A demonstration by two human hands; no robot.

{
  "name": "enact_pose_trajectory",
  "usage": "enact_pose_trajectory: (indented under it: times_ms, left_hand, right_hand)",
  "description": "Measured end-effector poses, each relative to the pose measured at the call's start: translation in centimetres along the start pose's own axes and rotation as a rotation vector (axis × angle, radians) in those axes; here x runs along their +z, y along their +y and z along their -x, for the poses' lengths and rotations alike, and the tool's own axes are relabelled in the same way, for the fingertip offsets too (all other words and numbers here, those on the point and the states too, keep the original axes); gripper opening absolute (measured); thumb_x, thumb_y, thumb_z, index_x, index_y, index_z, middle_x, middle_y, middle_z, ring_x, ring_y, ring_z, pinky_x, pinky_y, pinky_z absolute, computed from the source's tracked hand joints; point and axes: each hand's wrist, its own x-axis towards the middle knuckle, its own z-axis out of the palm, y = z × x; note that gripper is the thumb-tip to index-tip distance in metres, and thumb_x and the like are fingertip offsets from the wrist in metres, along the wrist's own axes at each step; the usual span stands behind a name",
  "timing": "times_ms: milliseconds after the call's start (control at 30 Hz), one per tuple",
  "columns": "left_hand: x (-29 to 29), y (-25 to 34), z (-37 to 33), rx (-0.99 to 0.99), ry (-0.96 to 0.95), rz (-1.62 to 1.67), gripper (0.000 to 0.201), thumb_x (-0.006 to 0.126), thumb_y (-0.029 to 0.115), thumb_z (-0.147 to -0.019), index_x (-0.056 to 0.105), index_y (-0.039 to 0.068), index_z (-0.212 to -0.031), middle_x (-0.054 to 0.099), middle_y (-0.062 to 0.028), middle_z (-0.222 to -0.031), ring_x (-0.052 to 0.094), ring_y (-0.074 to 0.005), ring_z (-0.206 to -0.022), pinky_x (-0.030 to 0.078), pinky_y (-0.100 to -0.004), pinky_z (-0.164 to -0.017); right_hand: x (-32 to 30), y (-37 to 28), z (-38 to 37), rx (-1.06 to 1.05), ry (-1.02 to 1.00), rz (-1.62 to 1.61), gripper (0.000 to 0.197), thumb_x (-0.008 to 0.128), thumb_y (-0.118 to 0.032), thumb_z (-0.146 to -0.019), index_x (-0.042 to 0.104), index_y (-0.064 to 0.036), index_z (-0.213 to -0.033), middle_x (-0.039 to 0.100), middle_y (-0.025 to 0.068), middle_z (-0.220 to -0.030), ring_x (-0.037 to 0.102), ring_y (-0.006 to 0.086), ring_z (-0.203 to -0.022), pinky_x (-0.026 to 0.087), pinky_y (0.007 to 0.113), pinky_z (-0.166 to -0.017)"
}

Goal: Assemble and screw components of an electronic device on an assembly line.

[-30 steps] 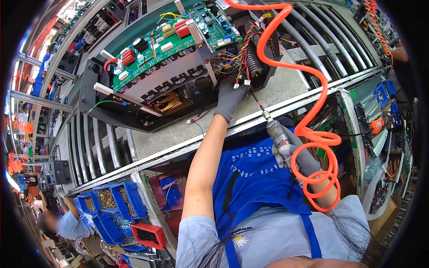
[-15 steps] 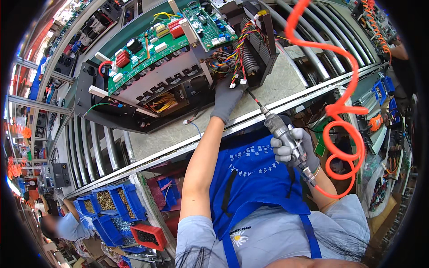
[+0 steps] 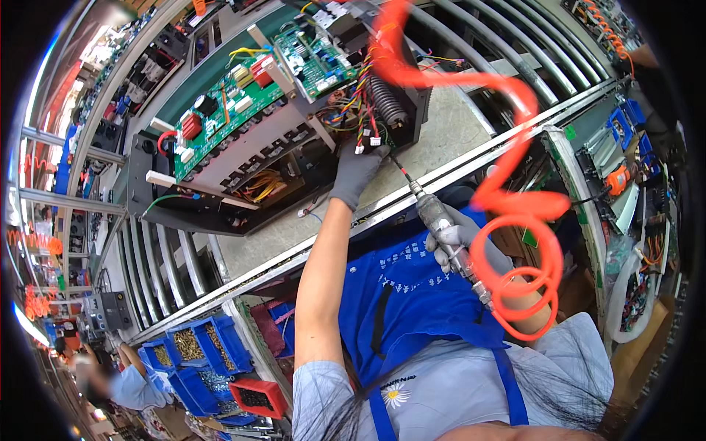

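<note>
A black metal chassis (image 3: 184, 217) stands tilted on the bench, with a green circuit board (image 3: 232, 110) along its top and bundled coloured wires (image 3: 360, 95) at its right end. My left hand (image 3: 358, 176), in a grey glove, is at the chassis' near right edge, just under two white connectors (image 3: 375, 141). Its fingers look pressed together; what they hold is hidden. My right hand (image 3: 474, 239), also gloved, is wrapped round a grey air screwdriver (image 3: 435, 214). The long bit points up and left, its tip beside my left fingertips.
A red coiled air hose (image 3: 515, 198) hangs in front of my right arm. Metal rollers (image 3: 507, 51) flank the bench plate (image 3: 456, 121). Blue bins (image 3: 187, 345) of screws and a red bin (image 3: 257, 397) stand at lower left. Another person (image 3: 136, 382) is at far left.
The view has shifted, so the chassis appears further left and lower. The air hose has swung left toward me. My right hand has turned slightly on the screwdriver; its bit stays by my left fingers.
</note>
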Motion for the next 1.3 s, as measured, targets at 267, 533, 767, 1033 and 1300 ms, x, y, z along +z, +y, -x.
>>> enact_pose_trajectory:
  times_ms: [267, 533, 767, 1033, 1300]
  left_hand:
    - [1.5, 0.6, -0.4, 0.334, 0.084, -0.737, 0.04, 0.072, 0.02, -0.081, 0.058, 0.004, -0.115, 0.067, -0.0084, -0.1, 0.065, -0.0207, -0.08, 0.052, -0.0345, -0.069]
    - [1.7, 0.4, -0.2, 0.3, 0.062, -0.824, 0.047, 0.066, 0.039, -0.084, 0.056, 0.013, -0.122, 0.066, -0.0126, -0.107, 0.065, -0.0344, -0.092, 0.051, -0.0436, -0.075]
    - [-2.5, -0.2, -0.3, 0.208, -0.006, -0.828, 0.03, 0.065, 0.008, -0.086, 0.055, -0.002, -0.112, 0.064, -0.0092, -0.09, 0.06, -0.0174, -0.078, 0.048, -0.0313, -0.07]
    - [0.4, 2.7, 0.7, 0.441, 0.039, -0.912, 0.025, 0.065, 0.014, -0.087, 0.056, -0.003, -0.104, 0.064, -0.0173, -0.088, 0.062, -0.0261, -0.076, 0.048, -0.0334, -0.07]
    - [2.4, 4.2, 2.1, 0.368, 0.041, -0.973, 0.028, 0.063, 0.017, -0.089, 0.057, 0.001, -0.111, 0.067, -0.0185, -0.097, 0.067, -0.0317, -0.088, 0.05, -0.0337, -0.075]
  right_hand:
    - [-0.5, 1.0, 0.3, 0.362, 0.147, -0.272, 0.058, 0.061, -0.013, -0.084, 0.038, -0.0006, -0.136, 0.057, 0.0053, -0.092, 0.056, 0.0073, -0.069, 0.047, 0.021, -0.058]
    - [-3.9, 13.5, 3.0, 0.063, -0.057, -0.397, 0.05, 0.055, -0.03, -0.097, 0.042, -0.0041, -0.137, 0.059, 0.0072, -0.118, 0.059, 0.0116, -0.101, 0.05, 0.028, -0.087]
    - [-2.0, 4.9, 0.4, 0.2, 0.009, -0.443, 0.062, 0.062, -0.027, -0.088, 0.037, -0.0005, -0.139, 0.059, 0.0061, -0.105, 0.06, 0.0066, -0.079, 0.052, 0.022, -0.067]
    - [-1.7, 7.2, 0.0, 0.103, 0.137, -0.036, 0.083, 0.071, -0.025, -0.078, 0.027, -0.0015, -0.144, 0.064, 0.0142, -0.102, 0.063, 0.0193, -0.086, 0.052, 0.033, -0.077]
    - [-2.2, 6.9, 0.6, 0.164, 0.136, 0.208, 0.093, 0.071, -0.029, -0.071, 0.022, -0.0048, -0.147, 0.064, 0.0151, -0.088, 0.063, 0.0232, -0.073, 0.05, 0.034, -0.069]
